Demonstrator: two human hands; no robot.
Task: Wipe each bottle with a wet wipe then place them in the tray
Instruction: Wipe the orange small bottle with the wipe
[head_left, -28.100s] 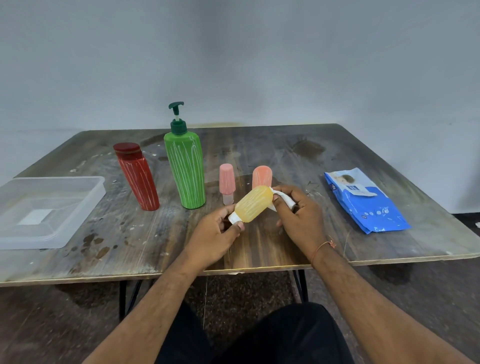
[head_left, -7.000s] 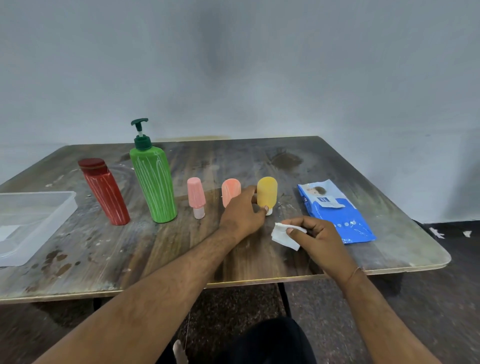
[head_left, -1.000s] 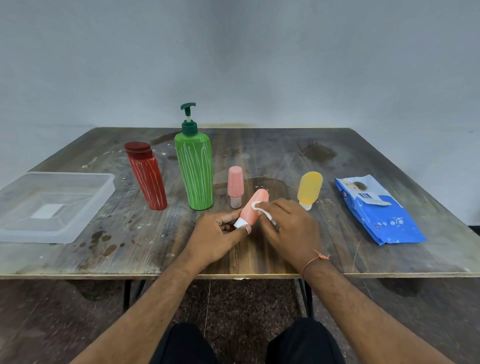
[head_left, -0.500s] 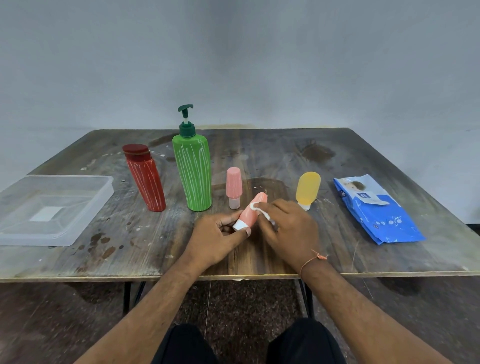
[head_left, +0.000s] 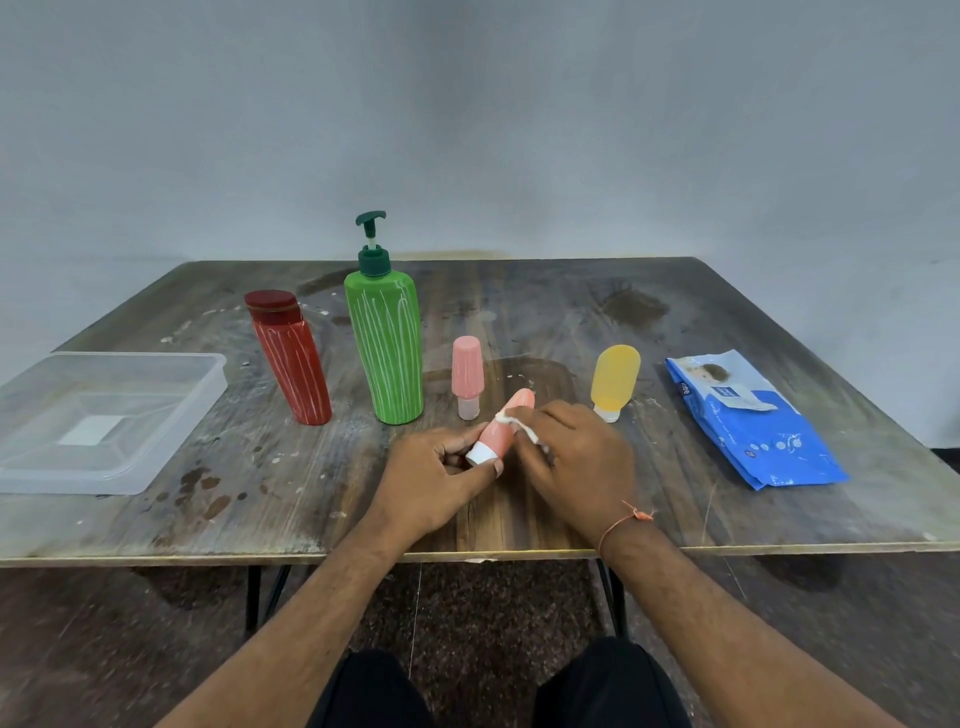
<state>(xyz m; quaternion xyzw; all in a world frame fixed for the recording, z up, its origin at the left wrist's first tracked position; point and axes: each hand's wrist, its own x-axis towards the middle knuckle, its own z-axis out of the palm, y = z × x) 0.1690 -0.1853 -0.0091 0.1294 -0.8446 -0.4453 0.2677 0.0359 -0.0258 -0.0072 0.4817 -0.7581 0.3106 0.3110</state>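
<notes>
My left hand (head_left: 434, 475) grips the white cap end of a small salmon bottle (head_left: 501, 428), held tilted above the table's front middle. My right hand (head_left: 574, 460) pinches a white wet wipe (head_left: 519, 423) against the bottle's upper side. Standing on the table behind are a red bottle (head_left: 288, 358), a tall green pump bottle (head_left: 384, 343), a small pink bottle (head_left: 467, 374) and a yellow bottle (head_left: 614, 379). A clear plastic tray (head_left: 171, 410) with nothing in it sits at the left edge.
A blue pack of wet wipes (head_left: 748, 421) lies at the right of the wooden table (head_left: 519, 301). Dark stains mark the wood near the tray. A grey wall rises behind the table.
The wipe in my right hand has slid a little along the salmon bottle; both hands stay at the front middle. The bottles behind have not moved.
</notes>
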